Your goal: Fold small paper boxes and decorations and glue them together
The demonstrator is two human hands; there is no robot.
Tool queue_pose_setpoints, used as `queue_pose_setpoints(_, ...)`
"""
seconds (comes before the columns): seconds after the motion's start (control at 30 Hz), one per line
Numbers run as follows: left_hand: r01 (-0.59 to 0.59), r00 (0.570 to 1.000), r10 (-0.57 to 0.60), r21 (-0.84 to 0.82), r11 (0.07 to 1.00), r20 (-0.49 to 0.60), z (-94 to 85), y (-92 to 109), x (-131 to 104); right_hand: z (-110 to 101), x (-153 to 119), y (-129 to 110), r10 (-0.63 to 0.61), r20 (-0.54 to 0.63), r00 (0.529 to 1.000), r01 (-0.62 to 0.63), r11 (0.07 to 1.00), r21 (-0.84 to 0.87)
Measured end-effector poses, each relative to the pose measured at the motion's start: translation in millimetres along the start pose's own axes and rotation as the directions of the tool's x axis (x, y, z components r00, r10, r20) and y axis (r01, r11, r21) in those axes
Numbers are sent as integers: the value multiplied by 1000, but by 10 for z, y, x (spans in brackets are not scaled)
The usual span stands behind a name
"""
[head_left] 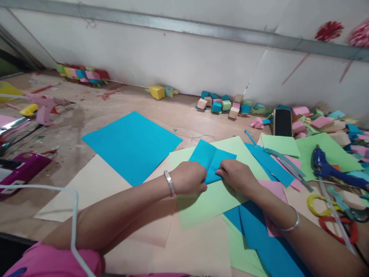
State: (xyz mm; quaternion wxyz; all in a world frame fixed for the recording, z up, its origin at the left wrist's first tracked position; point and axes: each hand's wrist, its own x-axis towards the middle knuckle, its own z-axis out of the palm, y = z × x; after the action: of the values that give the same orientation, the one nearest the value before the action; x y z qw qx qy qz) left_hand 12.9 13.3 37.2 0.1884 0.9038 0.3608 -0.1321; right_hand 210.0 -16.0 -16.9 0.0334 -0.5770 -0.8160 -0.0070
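A small piece of blue paper [211,157] with a crease down its middle lies over a light green sheet [198,211]. My left hand [190,177] is closed at its left lower edge, fingers curled and thumb low. At its right side my right hand [235,173] pinches the near edge, fingers folded. Both hands rest close together on the green sheet. A larger blue sheet [132,146] lies flat to the left, partly over peach sheets [83,188]. More folded blue paper [265,231] and a pink piece [273,188] lie under and beside my right forearm.
Scissors with yellow and red handles [319,206] and a blue glue gun [319,161] lie at right, near a phone [282,122] and paper scraps. At left are a pink glue gun [44,109] and a purple device [24,169]. Small paper cubes [216,105] line the wall.
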Motion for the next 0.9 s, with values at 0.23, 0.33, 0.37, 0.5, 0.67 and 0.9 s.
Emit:
queue_pose_setpoints(0.23,-19,999,21,40,999,-45,51,8,10,-36,13,-29,27,37,999,-28,1000,6)
queue_pose_setpoints(0.33,-4,997,8,45,999,-77,66,21,20,-51,28,-36,32,63,997,-31,999,-7)
queue_pose_setpoints(0.37,9,996,-5,47,999,-90,69,27,22,-52,33,-36,32,69,997,-32,999,-8)
queue_pose_setpoints(0.5,39,994,-33,60,997,-106,73,53,21,-50,54,-37,45,107,993,-45,999,-4)
queue_pose_setpoints(0.67,15,997,-7,93,996,-83,86,51,24,-80,79,-52,64,147,987,-65,998,1)
queue_pose_setpoints(0.9,-18,997,23,75,997,-73,69,18,16,-154,127,-71,81,197,977,-87,996,21)
